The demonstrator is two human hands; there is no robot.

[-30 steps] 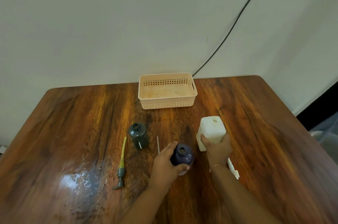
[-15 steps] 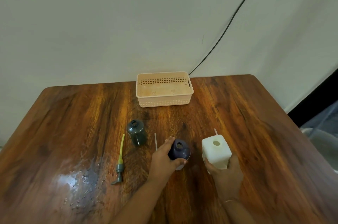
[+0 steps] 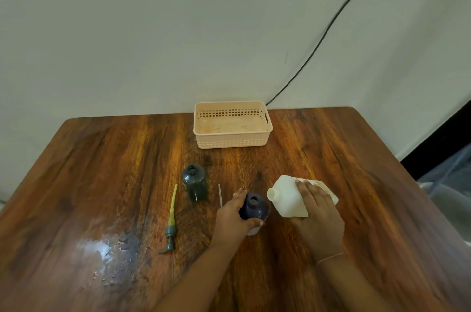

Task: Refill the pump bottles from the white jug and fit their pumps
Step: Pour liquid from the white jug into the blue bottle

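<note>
1. White square-bodied plastic jug (image 3: 290,199): held in the right hand (image 3: 316,212), whose fingers are clamped over its upper side. Half a second ago it stood upright with the mouth facing up; it is now tipped on its side, the open neck pointing left, just beside the purple bottle's opening. No liquid can be seen leaving it yet.
2. Dark purple round plastic pump bottle (image 3: 254,206): upright on the wooden tabletop (image 3: 102,171), immediately left of the jug, neck open, no pump fitted. The left hand (image 3: 230,217) is wrapped around its left side and steadies it, as it did a second ago.
3. Dark green translucent pump bottle (image 3: 194,185): upright, well to the left of the jug, past the purple bottle, neck open, untouched.
4. Grey pump head with yellow-green dip tube (image 3: 171,220): lying flat, further left of the jug than the green bottle.
5. Thin clear tube (image 3: 220,194): lying flat between the two bottles; whether a pump head is attached cannot be told.
6. Peach perforated plastic basket (image 3: 232,142): beyond the jug, at the far edge.
7. Status, as judged: the tilt marks the start of pouring into the purple bottle. The jug's mouth is not yet above the narrow neck, so spillage is a risk. Second refill and both pump fittings remain.
</note>
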